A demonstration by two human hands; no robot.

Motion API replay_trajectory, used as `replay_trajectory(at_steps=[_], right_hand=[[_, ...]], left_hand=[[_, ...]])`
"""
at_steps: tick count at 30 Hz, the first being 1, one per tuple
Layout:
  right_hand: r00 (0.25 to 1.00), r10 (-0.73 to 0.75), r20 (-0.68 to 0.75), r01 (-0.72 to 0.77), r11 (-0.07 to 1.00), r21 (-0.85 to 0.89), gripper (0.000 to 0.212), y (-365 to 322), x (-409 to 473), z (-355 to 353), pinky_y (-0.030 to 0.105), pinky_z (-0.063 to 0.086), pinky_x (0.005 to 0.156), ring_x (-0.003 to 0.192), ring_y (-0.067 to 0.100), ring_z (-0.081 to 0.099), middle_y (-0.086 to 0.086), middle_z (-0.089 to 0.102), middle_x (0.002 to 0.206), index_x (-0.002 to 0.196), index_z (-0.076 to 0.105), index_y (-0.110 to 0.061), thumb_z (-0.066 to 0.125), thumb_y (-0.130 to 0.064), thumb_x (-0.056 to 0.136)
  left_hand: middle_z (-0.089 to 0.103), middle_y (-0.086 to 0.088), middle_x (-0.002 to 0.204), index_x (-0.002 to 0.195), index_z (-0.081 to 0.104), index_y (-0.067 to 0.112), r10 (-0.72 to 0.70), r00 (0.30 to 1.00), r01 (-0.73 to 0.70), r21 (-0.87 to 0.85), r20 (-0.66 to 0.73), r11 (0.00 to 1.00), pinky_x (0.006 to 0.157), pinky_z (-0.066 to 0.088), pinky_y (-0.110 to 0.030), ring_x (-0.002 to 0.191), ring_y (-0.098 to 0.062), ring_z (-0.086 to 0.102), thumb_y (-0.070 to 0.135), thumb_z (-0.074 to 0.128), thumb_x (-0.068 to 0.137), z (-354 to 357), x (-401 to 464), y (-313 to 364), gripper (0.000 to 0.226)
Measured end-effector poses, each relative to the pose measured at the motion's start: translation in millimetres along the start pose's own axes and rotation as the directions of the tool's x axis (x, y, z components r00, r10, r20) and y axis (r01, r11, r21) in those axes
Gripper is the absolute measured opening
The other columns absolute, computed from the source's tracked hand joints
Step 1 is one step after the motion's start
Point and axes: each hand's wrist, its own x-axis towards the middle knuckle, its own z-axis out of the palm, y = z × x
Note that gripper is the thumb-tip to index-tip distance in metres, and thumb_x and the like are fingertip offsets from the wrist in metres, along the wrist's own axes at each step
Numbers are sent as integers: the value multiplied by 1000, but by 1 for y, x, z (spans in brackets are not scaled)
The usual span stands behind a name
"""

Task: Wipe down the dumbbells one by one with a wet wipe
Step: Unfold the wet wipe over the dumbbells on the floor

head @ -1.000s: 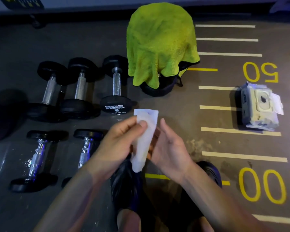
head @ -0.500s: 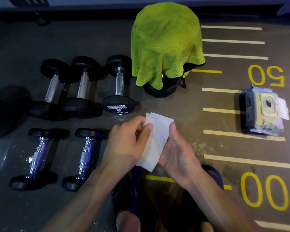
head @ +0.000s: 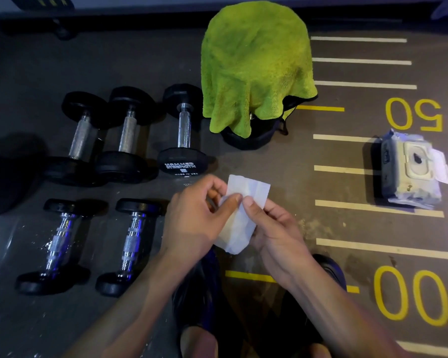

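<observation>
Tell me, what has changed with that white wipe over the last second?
The wet wipe went from a narrow folded strip to a wider sheet; both thumbs now pinch its middle, left hand, right hand. Dumbbells, green towel and wipe pack stayed put.

The green towel [head: 254, 65] covers most of a dark bag [head: 246, 139]; only its lower edge shows. The left hand [head: 194, 215] hides the wet wipe [head: 243, 202]'s left side, and its fingers can't be seen behind the sheet. A dark shape [head: 3, 177] is cut off at the left edge. The pack of wipes [head: 409, 171]'s label is too blurred to read.
</observation>
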Motion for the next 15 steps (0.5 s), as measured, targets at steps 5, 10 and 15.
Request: replay_trajectory(at_steps=[5,10,15], right_hand=[[995,-70,-65,61,989,-137,27,-1,6,-8,38,62,82,96,31,73,22,76,108,116,71,2,59,-15,99],[997,-77,-26,69,969,-237,31,-5,9,-18,44,59,85,95,33,73,25,75,108,117,70,1,52,-21,104],[995,-97,-4,93,963,-251,26,-8,7,-21,48,62,84,101,32,74,18,76,112,123,67,-7,53,-19,104]], left_hand=[[64,11,77,97,72,27,-169,973,205,-259,154,944,59,49,-23,63,-5,58,49,79,77,4,4,-3,31],[76,1,91,99,80,14,-239,927,353,-460,289,815,72,52,-15,80,-6,68,21,78,90,2,3,-4,11],[75,-2,84,83,79,19,-130,974,198,-416,185,888,73,52,-18,74,-5,65,10,82,85,3,1,-7,10]])
